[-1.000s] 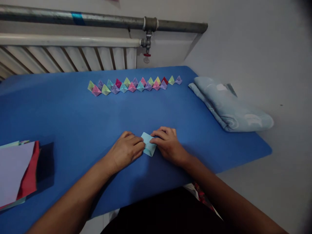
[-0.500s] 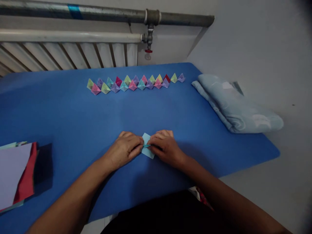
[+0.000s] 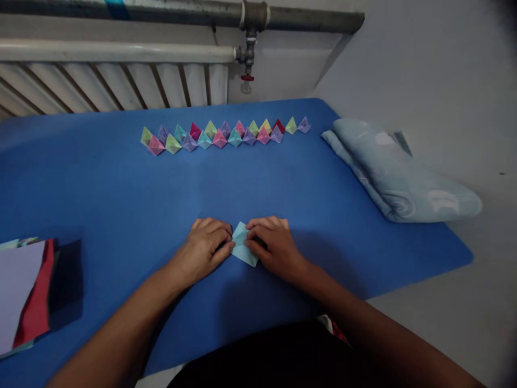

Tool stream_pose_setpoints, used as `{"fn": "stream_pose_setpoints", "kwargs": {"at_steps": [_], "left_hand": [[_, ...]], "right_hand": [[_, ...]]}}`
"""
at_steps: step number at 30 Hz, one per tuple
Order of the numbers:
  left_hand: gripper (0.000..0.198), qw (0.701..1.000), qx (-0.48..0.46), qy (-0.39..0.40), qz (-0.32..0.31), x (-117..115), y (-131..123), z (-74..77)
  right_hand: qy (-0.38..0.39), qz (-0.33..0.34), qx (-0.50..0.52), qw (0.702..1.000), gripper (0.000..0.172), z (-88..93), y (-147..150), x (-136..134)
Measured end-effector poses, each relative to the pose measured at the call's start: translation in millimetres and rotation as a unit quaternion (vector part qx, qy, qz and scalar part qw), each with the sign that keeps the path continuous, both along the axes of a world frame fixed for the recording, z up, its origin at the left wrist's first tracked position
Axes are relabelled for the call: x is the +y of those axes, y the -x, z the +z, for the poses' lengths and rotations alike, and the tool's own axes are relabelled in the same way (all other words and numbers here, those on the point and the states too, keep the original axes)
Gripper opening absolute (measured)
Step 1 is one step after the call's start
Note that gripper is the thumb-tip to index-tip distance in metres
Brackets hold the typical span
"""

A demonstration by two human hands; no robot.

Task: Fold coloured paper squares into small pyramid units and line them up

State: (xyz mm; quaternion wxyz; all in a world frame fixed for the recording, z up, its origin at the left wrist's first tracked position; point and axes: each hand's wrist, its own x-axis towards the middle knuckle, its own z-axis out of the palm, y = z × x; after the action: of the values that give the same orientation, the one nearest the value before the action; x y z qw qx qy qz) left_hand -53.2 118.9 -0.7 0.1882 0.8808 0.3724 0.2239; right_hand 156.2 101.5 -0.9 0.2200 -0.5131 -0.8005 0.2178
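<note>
A small piece of light-blue origami paper [image 3: 244,252] lies on the blue table between my hands, with creases across its middle. My left hand [image 3: 205,243] is closed at its left corner, fingers curled and the thumb against the edge. On the right side, my right hand [image 3: 272,243] presses the paper with bent fingers and covers that part of it. Farther back stand two rows of small folded paper boats [image 3: 220,139] in pink, green, purple, blue, yellow and red.
A stack of coloured paper sheets [image 3: 24,291] lies at the table's left. At the right edge sits a folded light-blue blanket [image 3: 399,178] near the wall. Behind the table are a white radiator [image 3: 133,86] and a metal pipe [image 3: 194,13] with a red-handled valve [image 3: 247,78].
The raised fold in the middle of the paper now lies flatter, and more of its face shows. My left hand has shifted slightly left. The camera view has moved a little.
</note>
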Motion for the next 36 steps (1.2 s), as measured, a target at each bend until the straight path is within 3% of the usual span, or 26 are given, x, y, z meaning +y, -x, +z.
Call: {"fn": "stream_pose_setpoints", "kwargs": {"at_steps": [13,25,32,36], "left_hand": [[0.017,0.998,0.014,0.018,0.058,-4.0,-7.2,-0.6],[0.014,0.997,0.024,-0.001,0.074,-5.1,-9.4,-1.1],[0.012,0.995,0.050,-0.029,0.077,-8.1,-8.8,-2.4],[0.014,0.994,0.036,-0.088,0.049,-8.6,-8.1,-5.5]], "right_hand": [[0.014,-0.050,0.009,0.999,0.010,2.8,8.9,-2.0],[0.011,-0.057,-0.019,0.998,0.010,3.1,11.6,-2.3],[0.007,-0.064,-0.020,0.998,0.009,1.5,12.0,-2.6],[0.008,-0.065,-0.024,0.998,0.009,1.2,11.8,-2.3]]}}
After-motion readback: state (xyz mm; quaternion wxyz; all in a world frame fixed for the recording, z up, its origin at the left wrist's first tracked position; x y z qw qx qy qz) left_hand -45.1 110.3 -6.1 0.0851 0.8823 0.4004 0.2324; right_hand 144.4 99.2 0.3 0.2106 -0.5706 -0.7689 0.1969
